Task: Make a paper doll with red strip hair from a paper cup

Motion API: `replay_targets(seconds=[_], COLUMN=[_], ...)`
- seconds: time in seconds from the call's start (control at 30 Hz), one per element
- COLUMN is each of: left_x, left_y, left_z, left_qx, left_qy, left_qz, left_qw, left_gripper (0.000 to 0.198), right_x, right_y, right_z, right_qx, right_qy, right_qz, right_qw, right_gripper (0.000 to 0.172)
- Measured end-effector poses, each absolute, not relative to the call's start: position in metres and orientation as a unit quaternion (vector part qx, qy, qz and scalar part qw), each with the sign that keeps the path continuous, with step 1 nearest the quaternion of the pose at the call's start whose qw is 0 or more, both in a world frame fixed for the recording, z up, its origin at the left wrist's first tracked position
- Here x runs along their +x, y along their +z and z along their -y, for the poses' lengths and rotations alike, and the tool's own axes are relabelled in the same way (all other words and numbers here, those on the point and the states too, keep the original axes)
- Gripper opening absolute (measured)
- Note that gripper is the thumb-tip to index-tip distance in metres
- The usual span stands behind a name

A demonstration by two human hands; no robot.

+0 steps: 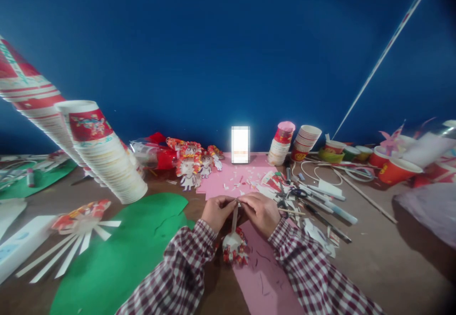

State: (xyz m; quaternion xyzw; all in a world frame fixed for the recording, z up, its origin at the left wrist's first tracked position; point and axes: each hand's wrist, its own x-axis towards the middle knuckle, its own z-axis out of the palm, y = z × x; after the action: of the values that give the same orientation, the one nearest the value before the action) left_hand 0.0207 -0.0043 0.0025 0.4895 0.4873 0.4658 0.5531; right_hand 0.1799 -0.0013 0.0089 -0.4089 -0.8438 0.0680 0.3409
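Observation:
Near the middle of the table, my left hand (215, 211) and my right hand (262, 213) meet, thumbs and fingertips pinched together. Between them is the far end of a narrow white paper strip (234, 221). That strip runs down toward me to a cut paper cup (231, 242), whose white round base faces up with a curled red and orange fringe around it. Both hands are closed on the strip; the fingertips hide its very end. Beneath the cut cup and my right forearm lies a pink sheet (265, 277) with dark pen marks.
Left are tilted paper cup stacks (110, 158), a green sheet (107, 262) and another cup cut into strips (83, 224). Lion-like paper figures (188, 167) stand behind. Scraps litter a pink sheet (217, 177). Right are scissors (298, 193), pens (329, 205) and cups (399, 170).

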Motion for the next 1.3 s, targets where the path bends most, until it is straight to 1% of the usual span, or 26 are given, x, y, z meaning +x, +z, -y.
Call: replay_targets(seconds=[0.23,0.4,0.6,0.73,0.93,1.07,1.3], left_x=[0.021,0.019,0.016,0.015,0.014,0.013,0.014], left_y=[0.004,0.003,-0.001,-0.005,-0.007,-0.006,-0.003], left_z=[0.005,0.003,0.002,0.001,0.000,0.000,0.001], left_qx=[0.481,0.499,0.500,0.511,0.536,0.555,0.554], left_qy=[0.460,0.439,0.420,0.419,0.399,0.390,0.392], left_qz=[-0.495,-0.504,-0.501,-0.507,-0.527,-0.538,-0.545], left_qw=[0.559,0.552,0.567,0.554,0.525,0.499,0.493], left_gripper=[0.028,0.031,0.034,0.035,0.044,0.044,0.042], right_x=[0.181,0.180,0.180,0.181,0.180,0.179,0.179], right_y=[0.009,0.008,0.010,0.011,0.010,0.010,0.009], right_z=[0.001,0.000,0.001,0.001,0.002,0.003,0.003], right_qx=[-0.400,-0.396,-0.394,-0.394,-0.382,-0.386,-0.389], right_qy=[0.066,0.062,0.064,0.064,0.050,0.048,0.047], right_qz=[0.850,0.853,0.853,0.851,0.856,0.854,0.854], right_qw=[0.336,0.335,0.336,0.341,0.345,0.344,0.343], right_gripper=[0.020,0.020,0.020,0.020,0.020,0.021,0.021])
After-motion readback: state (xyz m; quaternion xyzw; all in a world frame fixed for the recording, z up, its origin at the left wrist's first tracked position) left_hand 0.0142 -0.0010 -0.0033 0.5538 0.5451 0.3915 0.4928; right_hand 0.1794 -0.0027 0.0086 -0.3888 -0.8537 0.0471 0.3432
